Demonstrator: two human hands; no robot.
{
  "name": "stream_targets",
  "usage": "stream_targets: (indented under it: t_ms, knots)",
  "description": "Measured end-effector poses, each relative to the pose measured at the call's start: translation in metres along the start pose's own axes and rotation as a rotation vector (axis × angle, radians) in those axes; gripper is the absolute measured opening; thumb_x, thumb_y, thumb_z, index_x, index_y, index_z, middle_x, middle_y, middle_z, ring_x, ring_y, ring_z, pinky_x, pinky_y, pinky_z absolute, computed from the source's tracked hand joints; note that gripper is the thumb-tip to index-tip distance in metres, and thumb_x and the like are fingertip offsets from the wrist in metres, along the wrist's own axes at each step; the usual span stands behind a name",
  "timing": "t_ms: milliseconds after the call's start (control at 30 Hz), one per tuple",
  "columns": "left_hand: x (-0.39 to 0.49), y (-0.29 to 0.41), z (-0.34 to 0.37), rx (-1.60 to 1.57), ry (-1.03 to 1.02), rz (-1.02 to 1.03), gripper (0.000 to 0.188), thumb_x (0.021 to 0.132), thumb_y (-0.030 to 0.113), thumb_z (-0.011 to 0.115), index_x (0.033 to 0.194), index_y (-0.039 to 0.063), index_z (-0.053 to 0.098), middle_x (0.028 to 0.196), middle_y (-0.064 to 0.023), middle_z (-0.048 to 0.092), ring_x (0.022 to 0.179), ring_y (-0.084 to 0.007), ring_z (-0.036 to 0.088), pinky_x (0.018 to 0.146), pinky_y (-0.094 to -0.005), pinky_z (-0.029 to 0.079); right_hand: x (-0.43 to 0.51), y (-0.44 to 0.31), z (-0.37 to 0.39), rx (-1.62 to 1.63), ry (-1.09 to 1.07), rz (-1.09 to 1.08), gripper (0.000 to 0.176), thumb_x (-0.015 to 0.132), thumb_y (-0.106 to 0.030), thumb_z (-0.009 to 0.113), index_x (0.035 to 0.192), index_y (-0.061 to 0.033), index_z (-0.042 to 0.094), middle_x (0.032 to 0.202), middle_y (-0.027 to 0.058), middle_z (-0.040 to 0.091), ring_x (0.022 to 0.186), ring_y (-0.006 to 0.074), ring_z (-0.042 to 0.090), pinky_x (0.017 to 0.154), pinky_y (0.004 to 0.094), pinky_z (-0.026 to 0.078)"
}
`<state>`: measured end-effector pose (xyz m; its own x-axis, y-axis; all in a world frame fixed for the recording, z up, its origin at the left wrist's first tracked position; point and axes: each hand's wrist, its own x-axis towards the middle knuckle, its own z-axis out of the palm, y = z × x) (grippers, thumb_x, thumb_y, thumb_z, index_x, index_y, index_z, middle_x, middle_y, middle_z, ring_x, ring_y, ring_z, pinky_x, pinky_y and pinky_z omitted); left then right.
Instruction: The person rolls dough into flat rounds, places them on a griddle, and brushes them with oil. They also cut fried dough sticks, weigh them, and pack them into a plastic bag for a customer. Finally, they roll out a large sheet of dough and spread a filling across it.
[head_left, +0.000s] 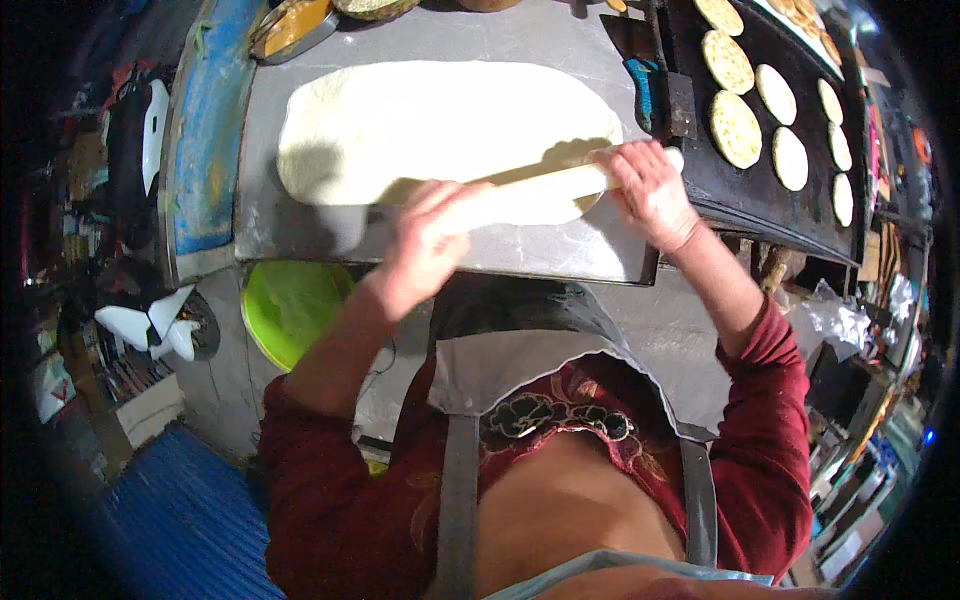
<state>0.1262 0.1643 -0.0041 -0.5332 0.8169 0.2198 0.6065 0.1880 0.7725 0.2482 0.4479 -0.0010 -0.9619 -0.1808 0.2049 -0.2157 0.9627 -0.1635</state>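
A wide, flat sheet of pale dough (450, 120) is spread across the grey work table (360, 236). Over its near right part lies a wooden rolling pin (551, 187), slanting up towards the right. My right hand (649, 191) grips the pin close to its right end, whose tip sticks out past my fingers. Around the pin's left part is my left hand (435, 236), slightly blurred, by the near edge of the dough. That end of the pin is mostly hidden under the hand.
To the right, a black griddle (806, 195) holds several round flatbreads (735, 129), some browned. A blue-handled tool (643, 94) lies beside it. At the back left sits a metal container (296, 34) with orange-brown contents. Below the table's left side is a lime-green basin (292, 311).
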Motion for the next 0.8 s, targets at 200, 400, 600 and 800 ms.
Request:
stream_targets:
  t_ms: [200,400,600,800]
  knots:
    - [0.081,-0.089,-0.01,0.791,-0.045,-0.011,0.055,0.093,0.026,0.049,0.14,0.0,0.035,0.141,-0.0184,0.041,0.134,-0.0305,0.034,0.115,-0.0432,0.016,0.049,-0.012,0.064,-0.207,0.151,0.459,0.058,0.092,-0.039,0.046,0.137,-0.003,0.039,0.142,0.0198,0.037,0.133,0.0338,0.034,0.108,0.0496,0.026]
    - [0.184,-0.149,-0.007,0.793,0.017,0.14,0.05,0.098,0.027,0.038,0.139,-0.002,0.036,0.148,-0.0187,0.031,0.137,-0.0294,0.03,0.114,-0.0426,0.019,0.111,0.08,0.09,-0.202,0.071,0.517,0.051,0.096,-0.042,0.038,0.133,-0.0071,0.044,0.141,0.0165,0.04,0.132,0.0318,0.037,0.107,0.049,0.031]
    - [0.049,-0.073,-0.001,0.633,-0.047,0.053,0.053,0.089,0.021,0.052,0.138,0.002,0.04,0.141,-0.0177,0.039,0.133,-0.0294,0.034,0.11,-0.0471,0.023,0.022,-0.03,0.052,-0.126,0.053,0.418,0.057,0.094,-0.042,0.043,0.139,-0.007,0.036,0.14,0.0187,0.039,0.133,0.0348,0.033,0.109,0.0504,0.024]
    - [0.085,-0.059,-0.02,0.546,-0.115,-0.066,0.053,0.087,0.017,0.057,0.136,0.003,0.042,0.134,-0.0152,0.045,0.123,-0.0315,0.042,0.104,-0.0401,0.032,0.049,-0.024,0.029,-0.017,-0.035,0.563,0.05,0.093,-0.036,0.046,0.132,-0.0048,0.043,0.132,0.0175,0.045,0.111,0.0309,0.047,0.093,0.0441,0.036]
